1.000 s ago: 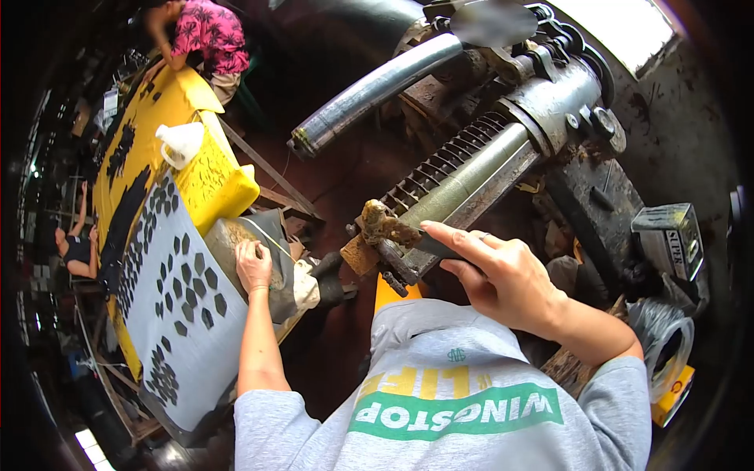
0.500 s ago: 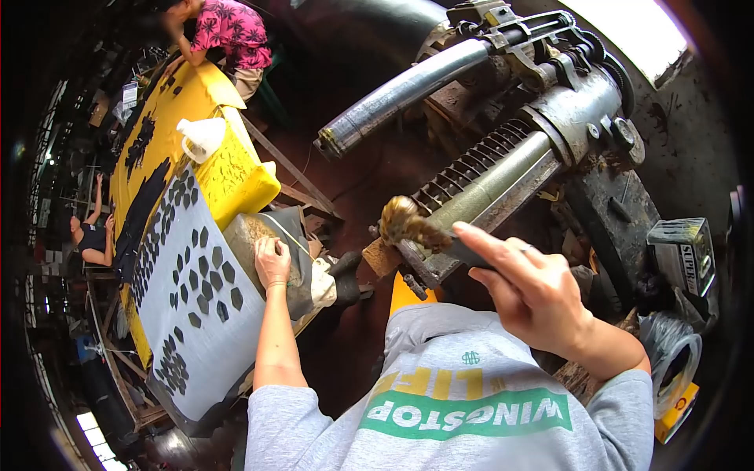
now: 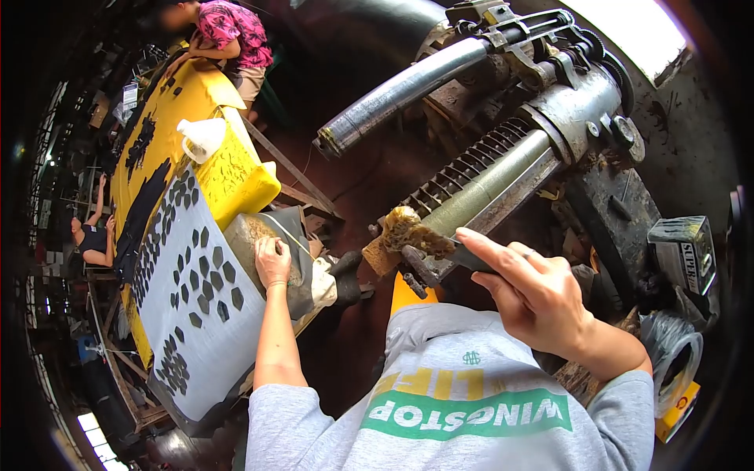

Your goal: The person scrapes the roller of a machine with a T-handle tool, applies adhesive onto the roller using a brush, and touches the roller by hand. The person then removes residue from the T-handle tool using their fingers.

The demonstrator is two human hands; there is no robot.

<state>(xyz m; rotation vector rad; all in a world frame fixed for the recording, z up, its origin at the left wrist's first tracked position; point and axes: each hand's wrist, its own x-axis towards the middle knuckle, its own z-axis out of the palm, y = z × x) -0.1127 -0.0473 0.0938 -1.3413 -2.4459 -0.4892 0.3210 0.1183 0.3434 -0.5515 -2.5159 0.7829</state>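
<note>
My right hand (image 3: 543, 302) is closed round the dark handle of a tool with its index finger stretched along it. The tool's end is caked with a glossy brown, sticky mass (image 3: 416, 234), so its exact kind is hidden. That end is over the near end of the metal machine (image 3: 491, 184), close to a brown block (image 3: 381, 256). My left hand (image 3: 272, 263) rests with bent fingers on a worn, rounded greyish-brown surface (image 3: 245, 235). Beside it lies a pale grey sheet (image 3: 239, 337) bearing several dark, angular flat pieces (image 3: 207, 275).
A white jug (image 3: 203, 139) stands on the yellow-covered table (image 3: 236, 169). Above the machine's coil extends a metal cylinder (image 3: 404, 98). A tin (image 3: 682, 255) stands at right. One person (image 3: 233, 35) leans at the table's far end; another (image 3: 94, 239) is at left.
The caked end of the tool has turned and shows a broader face, shifted slightly right and down. My left hand stays put. The person in pink has lowered an arm towards the table.
</note>
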